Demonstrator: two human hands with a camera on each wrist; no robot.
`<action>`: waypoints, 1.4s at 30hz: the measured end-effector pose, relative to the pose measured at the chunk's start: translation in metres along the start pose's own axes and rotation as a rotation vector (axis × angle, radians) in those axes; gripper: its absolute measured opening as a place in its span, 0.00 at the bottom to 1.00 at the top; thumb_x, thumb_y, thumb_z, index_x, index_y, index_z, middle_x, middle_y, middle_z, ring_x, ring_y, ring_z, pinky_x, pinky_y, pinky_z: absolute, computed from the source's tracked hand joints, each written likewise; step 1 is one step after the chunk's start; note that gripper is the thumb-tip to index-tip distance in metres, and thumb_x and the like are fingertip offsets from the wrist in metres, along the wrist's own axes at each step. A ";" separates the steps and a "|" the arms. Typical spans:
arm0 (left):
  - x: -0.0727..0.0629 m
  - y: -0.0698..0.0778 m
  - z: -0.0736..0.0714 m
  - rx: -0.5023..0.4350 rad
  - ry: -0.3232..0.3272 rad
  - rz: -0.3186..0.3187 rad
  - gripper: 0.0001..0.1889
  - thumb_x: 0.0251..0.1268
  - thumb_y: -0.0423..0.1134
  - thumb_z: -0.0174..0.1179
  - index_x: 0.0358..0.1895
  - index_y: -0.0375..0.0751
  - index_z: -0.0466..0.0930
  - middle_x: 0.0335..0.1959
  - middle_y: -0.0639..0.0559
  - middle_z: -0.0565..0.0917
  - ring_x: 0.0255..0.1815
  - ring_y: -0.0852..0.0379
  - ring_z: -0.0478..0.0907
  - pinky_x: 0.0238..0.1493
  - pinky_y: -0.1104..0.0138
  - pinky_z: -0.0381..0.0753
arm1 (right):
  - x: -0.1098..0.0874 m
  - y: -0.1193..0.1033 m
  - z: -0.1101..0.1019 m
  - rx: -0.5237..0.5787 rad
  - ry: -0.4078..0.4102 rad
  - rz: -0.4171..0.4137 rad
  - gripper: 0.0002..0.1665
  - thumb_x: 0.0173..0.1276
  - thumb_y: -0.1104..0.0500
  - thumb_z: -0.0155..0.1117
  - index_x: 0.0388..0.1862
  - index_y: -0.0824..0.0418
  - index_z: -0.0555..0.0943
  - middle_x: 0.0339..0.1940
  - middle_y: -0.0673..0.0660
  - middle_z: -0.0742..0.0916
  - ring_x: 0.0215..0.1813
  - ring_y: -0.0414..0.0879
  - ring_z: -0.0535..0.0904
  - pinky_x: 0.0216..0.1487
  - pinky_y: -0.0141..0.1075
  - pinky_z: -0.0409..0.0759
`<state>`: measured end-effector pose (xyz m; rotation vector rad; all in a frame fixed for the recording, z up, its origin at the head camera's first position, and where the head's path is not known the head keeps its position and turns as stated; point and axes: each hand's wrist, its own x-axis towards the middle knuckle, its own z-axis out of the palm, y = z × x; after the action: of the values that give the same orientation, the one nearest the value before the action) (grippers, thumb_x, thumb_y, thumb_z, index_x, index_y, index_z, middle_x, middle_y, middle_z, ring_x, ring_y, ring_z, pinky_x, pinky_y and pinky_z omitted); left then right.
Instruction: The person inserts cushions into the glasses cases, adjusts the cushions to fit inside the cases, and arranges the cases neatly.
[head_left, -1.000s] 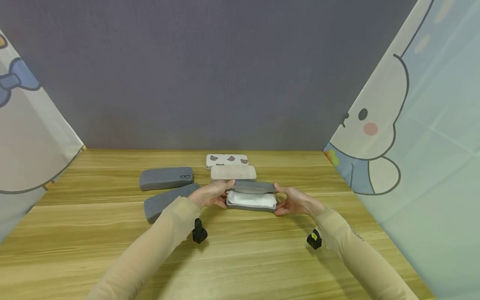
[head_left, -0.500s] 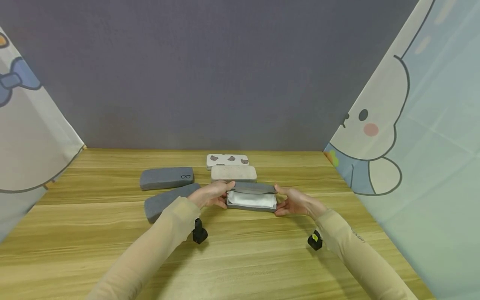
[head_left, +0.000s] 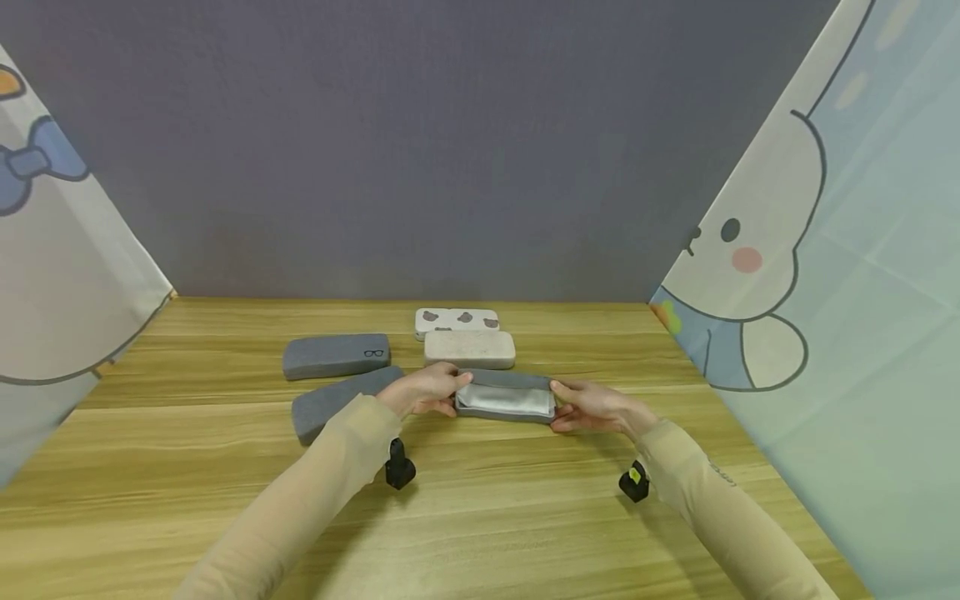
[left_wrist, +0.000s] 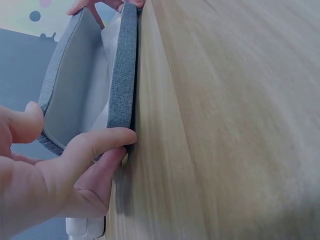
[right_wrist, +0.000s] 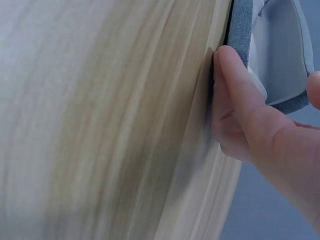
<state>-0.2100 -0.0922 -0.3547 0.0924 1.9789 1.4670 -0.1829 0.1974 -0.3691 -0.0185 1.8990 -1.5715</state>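
A grey fabric glasses case [head_left: 504, 379] stands partly open on the table, its lid raised at an angle. Inside lies a white cloth or wrapped item [head_left: 506, 401]; what is under it is hidden. My left hand [head_left: 426, 388] holds the case's left end, thumb at the lid and fingers at the base. At the opposite end my right hand [head_left: 594, 405] grips likewise, thumb on the lid's corner and fingers low on the base. The left wrist view looks into the gap between the lid's pale lining and the grey base wall [left_wrist: 122, 75].
Behind the held case are a beige case [head_left: 469, 348] and a white case with bear prints [head_left: 457, 320]. To the left lie a grey case with a glasses mark [head_left: 335, 356] and another grey case [head_left: 341, 403], partly behind my left hand. A grey wall panel [head_left: 420, 167] closes the back.
The lid has tipped lower toward the base, and more of the beige case's front shows behind it. Both hands keep their hold at the case's ends.
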 end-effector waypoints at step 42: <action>-0.011 -0.010 0.015 0.375 0.183 0.086 0.40 0.61 0.29 0.63 0.73 0.28 0.51 0.71 0.30 0.61 0.64 0.37 0.71 0.48 0.59 0.83 | 0.001 0.010 0.019 -0.382 0.079 -0.149 0.44 0.71 0.62 0.58 0.74 0.77 0.46 0.43 0.67 0.81 0.38 0.45 0.82 0.46 0.38 0.85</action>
<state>-0.1903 -0.0880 -0.3607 0.2142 2.4087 1.1732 -0.1709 0.1831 -0.3796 -0.2718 2.2795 -1.2939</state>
